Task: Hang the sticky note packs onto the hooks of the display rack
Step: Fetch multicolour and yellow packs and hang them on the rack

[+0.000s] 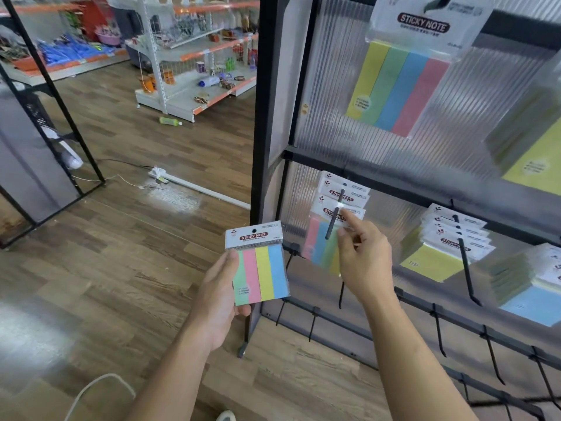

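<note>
Hold presumably light, film-slick sticky note pack [261, 268], lower centre of frame, by its edge in closed left grip [217, 296]; present stiff punched header to hook [332, 223], where right grip [364, 259] pinches hung pack [318, 244].

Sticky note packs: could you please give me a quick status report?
Left hand holds one striped pack, not yet hung. Right hand at the hung packs, grip unclear. Hook tip free.

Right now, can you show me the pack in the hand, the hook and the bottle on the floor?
Pack [264, 271]: head view, yellow stripe.
Hook [332, 221]: head view, black rod.
Bottle [169, 120]: head view, green body.
</note>
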`<state>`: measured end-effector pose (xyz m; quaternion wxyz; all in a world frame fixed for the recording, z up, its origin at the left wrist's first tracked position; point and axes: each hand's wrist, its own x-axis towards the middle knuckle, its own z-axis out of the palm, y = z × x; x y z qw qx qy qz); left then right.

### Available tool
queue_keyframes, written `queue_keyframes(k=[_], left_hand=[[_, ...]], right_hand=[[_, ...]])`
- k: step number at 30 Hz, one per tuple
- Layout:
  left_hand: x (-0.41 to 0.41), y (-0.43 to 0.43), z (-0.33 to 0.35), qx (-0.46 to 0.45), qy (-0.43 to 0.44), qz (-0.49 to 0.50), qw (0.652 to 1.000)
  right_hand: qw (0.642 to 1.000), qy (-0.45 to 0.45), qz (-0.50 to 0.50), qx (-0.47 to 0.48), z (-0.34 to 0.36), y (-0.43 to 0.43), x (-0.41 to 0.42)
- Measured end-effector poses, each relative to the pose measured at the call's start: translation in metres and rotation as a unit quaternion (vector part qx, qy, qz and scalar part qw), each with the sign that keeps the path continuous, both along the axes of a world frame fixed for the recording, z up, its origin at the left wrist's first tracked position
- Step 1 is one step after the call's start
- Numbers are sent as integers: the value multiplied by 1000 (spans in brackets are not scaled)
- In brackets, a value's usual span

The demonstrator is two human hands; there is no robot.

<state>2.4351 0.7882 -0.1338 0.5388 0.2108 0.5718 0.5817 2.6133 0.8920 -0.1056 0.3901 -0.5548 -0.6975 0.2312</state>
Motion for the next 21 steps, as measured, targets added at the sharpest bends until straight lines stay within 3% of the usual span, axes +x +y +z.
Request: queue_keyframes(k=[8, 16, 21], left_hand=[[-1, 14, 4, 3, 4, -44, 999], [5, 26, 1, 15, -5, -89, 996], [14, 20, -4, 12, -13, -146, 989]], right_hand=[[997, 1, -36, -68, -3, 29, 6], [995, 31, -94, -34, 1, 8, 11], [982, 152, 15, -108, -5, -23, 4]])
